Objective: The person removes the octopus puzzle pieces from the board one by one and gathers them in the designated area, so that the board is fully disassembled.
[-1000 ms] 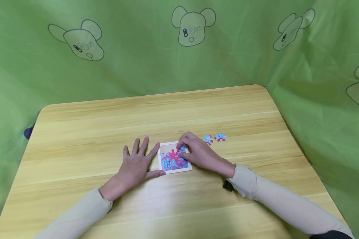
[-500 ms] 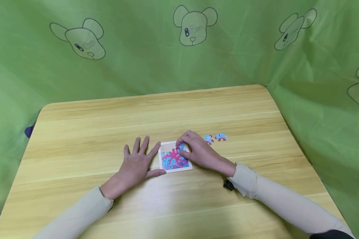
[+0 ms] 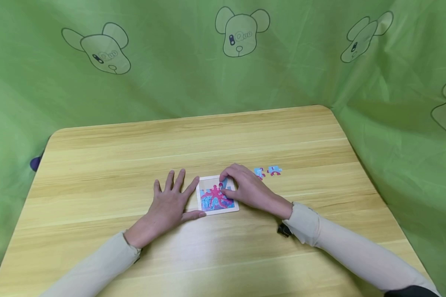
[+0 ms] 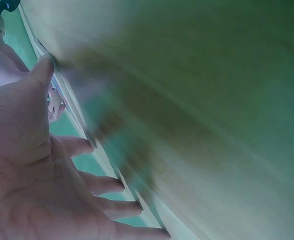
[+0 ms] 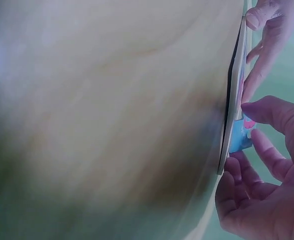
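Left hand (image 3: 169, 206), splayed, touches a puzzle (image 3: 223, 212) at nine o'clock; right hand (image 3: 248, 189) pinches a piece (image 5: 241, 142) at one.

L hand (image 3: 167, 209) splayed, R hand (image 3: 247, 189) in pinch pos.

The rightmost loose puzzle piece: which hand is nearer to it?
Right. The right hand, at the right side of the puzzle frame, is left of the loose piece; the left hand is farther left, spread at the frame's left edge.
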A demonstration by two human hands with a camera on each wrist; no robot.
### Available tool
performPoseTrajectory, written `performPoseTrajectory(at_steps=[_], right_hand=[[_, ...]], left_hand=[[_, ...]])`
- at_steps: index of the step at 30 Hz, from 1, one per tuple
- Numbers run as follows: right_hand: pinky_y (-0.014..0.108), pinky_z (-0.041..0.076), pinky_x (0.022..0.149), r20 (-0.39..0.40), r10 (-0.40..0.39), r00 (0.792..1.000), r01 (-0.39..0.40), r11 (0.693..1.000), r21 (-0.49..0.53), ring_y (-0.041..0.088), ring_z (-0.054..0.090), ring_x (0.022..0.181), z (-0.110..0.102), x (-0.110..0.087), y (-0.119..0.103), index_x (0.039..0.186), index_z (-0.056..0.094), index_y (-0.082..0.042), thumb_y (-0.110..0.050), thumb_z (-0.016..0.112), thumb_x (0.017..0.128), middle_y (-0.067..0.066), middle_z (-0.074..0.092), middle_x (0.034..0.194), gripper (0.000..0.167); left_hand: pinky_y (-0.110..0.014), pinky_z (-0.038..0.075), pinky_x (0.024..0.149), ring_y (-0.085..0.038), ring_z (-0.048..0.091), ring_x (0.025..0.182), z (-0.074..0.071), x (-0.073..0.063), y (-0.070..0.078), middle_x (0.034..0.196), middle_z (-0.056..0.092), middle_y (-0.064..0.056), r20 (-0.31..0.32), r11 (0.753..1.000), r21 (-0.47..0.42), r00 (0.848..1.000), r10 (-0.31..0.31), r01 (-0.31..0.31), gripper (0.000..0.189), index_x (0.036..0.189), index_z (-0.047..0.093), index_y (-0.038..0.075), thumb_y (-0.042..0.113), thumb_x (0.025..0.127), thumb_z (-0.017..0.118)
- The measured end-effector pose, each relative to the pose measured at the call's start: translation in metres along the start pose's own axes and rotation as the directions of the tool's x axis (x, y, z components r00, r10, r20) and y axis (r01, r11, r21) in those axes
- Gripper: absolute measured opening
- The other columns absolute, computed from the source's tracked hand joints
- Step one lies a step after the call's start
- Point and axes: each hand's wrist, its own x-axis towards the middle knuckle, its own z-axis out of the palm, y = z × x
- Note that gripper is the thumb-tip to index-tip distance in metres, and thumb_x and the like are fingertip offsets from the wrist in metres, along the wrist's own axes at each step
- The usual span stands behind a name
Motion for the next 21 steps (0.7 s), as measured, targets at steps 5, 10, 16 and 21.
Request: performPoseTrajectory(at_steps=[5, 10, 16, 21], right_hand=[[0.040, 0.051, 0.094, -0.001, -0.007, 1.000, 0.007, 1.000, -0.019, 0.021, 0.061, 0.104, 0.0005, 0.0006, -0.0023, 0.111, 0.071, -0.016, -0.017, 0.087, 0.093, 0.000, 0.067, 0.116, 0.024], [0.037, 0.051, 0.089, -0.006, -0.027, 1.000, 0.027, 0.997, -0.075, 0.018, 0.057, 0.097, 0.0021, 0.0014, -0.0027, 0.111, 0.071, -0.015, -0.018, 0.086, 0.093, 0.001, 0.067, 0.112, 0.024], [0.038, 0.053, 0.088, -0.012, -0.095, 0.995, 0.091, 0.978, -0.185, 0.020, 0.058, 0.096, 0.0032, 0.0025, -0.0040, 0.109, 0.072, -0.011, -0.019, 0.086, 0.092, 0.003, 0.068, 0.110, 0.023], [0.042, 0.053, 0.090, -0.020, -0.132, 0.991, 0.123, 0.962, -0.244, 0.021, 0.059, 0.095, 0.0026, 0.0032, -0.0061, 0.109, 0.074, -0.010, -0.021, 0.086, 0.091, 0.004, 0.069, 0.110, 0.024]], left_hand=[[-0.087, 0.026, 0.110, -0.060, 0.022, 0.157, -0.0003, -0.0011, -0.0006, 0.174, 0.024, -0.030, -0.005, 1.000, -0.008, 1.000, 0.003, -0.003, 0.102, 0.173, 0.035, 0.019, 0.078, 0.095, 0.065], [-0.087, 0.026, 0.110, -0.060, 0.022, 0.157, -0.0003, -0.0012, -0.0008, 0.174, 0.024, -0.030, -0.006, 1.000, -0.006, 1.000, 0.005, -0.005, 0.102, 0.173, 0.035, 0.019, 0.078, 0.095, 0.065], [-0.087, 0.025, 0.110, -0.060, 0.021, 0.157, 0.0001, -0.0009, -0.0005, 0.174, 0.024, -0.030, -0.005, 1.000, -0.009, 1.000, 0.003, -0.003, 0.103, 0.173, 0.034, 0.019, 0.078, 0.095, 0.065], [-0.087, 0.026, 0.110, -0.060, 0.021, 0.157, 0.0008, -0.0014, -0.0017, 0.175, 0.024, -0.030, -0.006, 1.000, -0.006, 1.000, 0.002, -0.002, 0.103, 0.174, 0.034, 0.020, 0.079, 0.095, 0.064]])
